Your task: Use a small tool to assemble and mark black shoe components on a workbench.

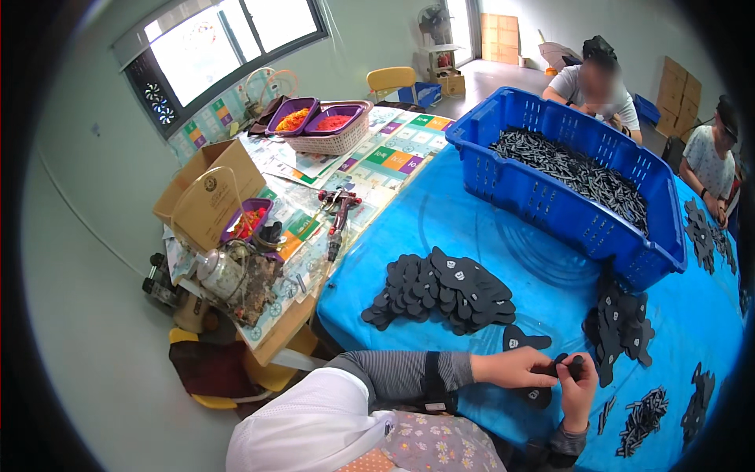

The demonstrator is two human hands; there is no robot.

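My left hand (511, 368) and my right hand (578, 397) meet above the near edge of a blue-covered table (393, 244). Between them is a small black piece (576, 363), bent or rolled, gripped by the fingers of both; its exact shape is partly hidden. Just beyond my left hand lies a flat black cut-out (524, 339) with a small pale mark, and another cut-out (536, 396) shows below that hand. A big pile of such black cut-outs (452, 291) spreads to the left. To the right are a second pile (620, 326) and a heap of short dark sticks (643, 421).
A blue plastic crate (543, 201) full of short dark sticks stands across the table. More cut-outs (697, 405) lie far right. On the left, a patterned table (377, 173) bears a cardboard box (208, 193) and baskets of small parts (334, 141). Two people (594, 82) sit beyond.
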